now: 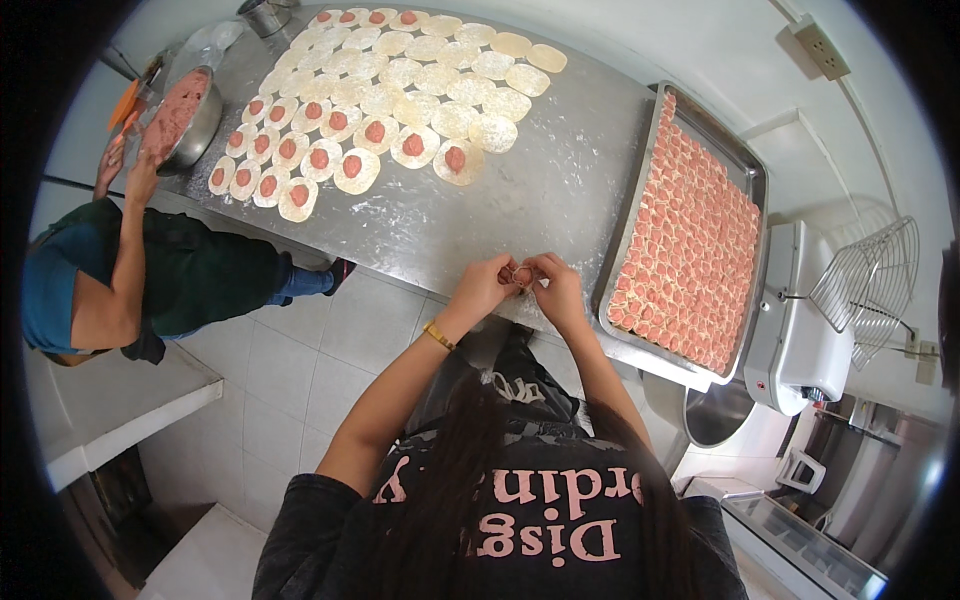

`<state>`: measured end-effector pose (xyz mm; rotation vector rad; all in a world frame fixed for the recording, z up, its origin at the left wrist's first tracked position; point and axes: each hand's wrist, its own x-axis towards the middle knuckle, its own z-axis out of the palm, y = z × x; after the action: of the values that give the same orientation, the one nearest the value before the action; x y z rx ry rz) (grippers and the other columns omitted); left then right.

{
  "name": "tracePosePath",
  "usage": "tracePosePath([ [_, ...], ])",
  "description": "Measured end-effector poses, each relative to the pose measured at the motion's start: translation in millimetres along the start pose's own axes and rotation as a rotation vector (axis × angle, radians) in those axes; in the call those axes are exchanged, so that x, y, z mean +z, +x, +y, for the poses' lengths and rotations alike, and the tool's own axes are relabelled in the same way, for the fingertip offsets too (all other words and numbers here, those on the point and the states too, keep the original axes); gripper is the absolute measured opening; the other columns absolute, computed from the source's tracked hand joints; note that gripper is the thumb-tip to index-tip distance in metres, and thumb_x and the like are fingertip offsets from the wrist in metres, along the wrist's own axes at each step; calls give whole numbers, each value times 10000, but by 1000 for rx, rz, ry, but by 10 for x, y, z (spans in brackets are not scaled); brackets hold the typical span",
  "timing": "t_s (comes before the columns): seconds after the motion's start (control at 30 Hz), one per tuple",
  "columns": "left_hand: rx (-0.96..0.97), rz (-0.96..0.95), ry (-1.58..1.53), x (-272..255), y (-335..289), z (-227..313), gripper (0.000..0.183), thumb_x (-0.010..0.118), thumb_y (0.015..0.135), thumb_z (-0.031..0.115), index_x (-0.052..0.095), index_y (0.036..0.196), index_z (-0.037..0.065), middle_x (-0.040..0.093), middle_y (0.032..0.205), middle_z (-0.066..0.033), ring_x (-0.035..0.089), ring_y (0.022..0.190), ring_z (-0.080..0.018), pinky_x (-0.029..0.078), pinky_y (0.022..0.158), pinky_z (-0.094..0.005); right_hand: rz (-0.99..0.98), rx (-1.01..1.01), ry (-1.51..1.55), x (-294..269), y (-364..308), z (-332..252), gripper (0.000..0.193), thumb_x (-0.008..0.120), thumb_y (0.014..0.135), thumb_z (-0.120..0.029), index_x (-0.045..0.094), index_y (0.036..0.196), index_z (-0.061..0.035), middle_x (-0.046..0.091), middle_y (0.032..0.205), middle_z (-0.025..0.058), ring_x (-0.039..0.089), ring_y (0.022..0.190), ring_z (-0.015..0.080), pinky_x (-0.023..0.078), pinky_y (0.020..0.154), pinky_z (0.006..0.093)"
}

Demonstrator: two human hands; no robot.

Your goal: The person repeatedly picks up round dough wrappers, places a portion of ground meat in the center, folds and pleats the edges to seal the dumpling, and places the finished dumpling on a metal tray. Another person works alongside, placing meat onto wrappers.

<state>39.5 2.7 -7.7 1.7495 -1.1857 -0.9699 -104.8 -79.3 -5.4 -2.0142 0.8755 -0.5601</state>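
Close to the near edge of the steel table [520,215], my left hand [487,283] and my right hand [556,285] meet around one small dumpling [522,277]. Pink filling shows in its middle, with the pale wrapper gathered about it. Both hands are closed, fingertips pinching the wrapper from either side. To the far left lie rows of round floured wrappers [400,72]. The nearer rows carry a ball of pink filling [455,159] each, as do several at the back. On the right, a large metal tray [612,290] is packed with open-topped dumplings [690,240].
At the left, a co-worker [110,270] in a dark apron holds a steel bowl [208,125] of pink meat filling. A white mixer [790,310] with a wire guard [865,285] stands right of the tray, a steel mixing bowl [720,412] below. A metal container [265,17] is at the back left.
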Motion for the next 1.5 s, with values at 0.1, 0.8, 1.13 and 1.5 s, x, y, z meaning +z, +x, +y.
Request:
tracePosePath([
  [0.1, -14, -15, 74, -19, 10, 36, 276, 753, 704, 94, 621, 934, 17, 656, 762, -131, 647, 676, -244, 502, 635, -328, 0, -18, -21, -11, 20, 20, 337, 603, 650, 97, 636, 971, 1, 629, 915, 130, 645, 820, 282, 517, 717, 337],
  [0.8, 58, -32, 181, -31, 17, 67, 252, 742, 703, 97, 603, 896, 15, 651, 764, -146, 640, 706, -301, 499, 648, -366, -50, 79, -49, -7, -6, -96, 369, 572, 607, 131, 645, 945, 2, 626, 879, 149, 626, 834, 317, 504, 741, 368],
  [1.13, 153, -19, 281, -50, -2, 73, 268, 746, 708, 130, 603, 915, 39, 650, 757, -137, 637, 722, -314, 488, 637, -392, -21, 68, -205, -44, -54, -96, 336, 596, 646, 95, 646, 961, -8, 623, 881, 149, 629, 815, 322, 506, 703, 365],
  [1.5, 226, 10, 230, 15, 44, 24, 242, 735, 708, 89, 601, 901, 31, 659, 799, -145, 650, 752, -300, 501, 665, -366, -7, 42, -260, -85, -90, -65, 401, 589, 634, 106, 634, 1016, -6, 614, 908, 132, 626, 767, 288, 506, 683, 333],
])
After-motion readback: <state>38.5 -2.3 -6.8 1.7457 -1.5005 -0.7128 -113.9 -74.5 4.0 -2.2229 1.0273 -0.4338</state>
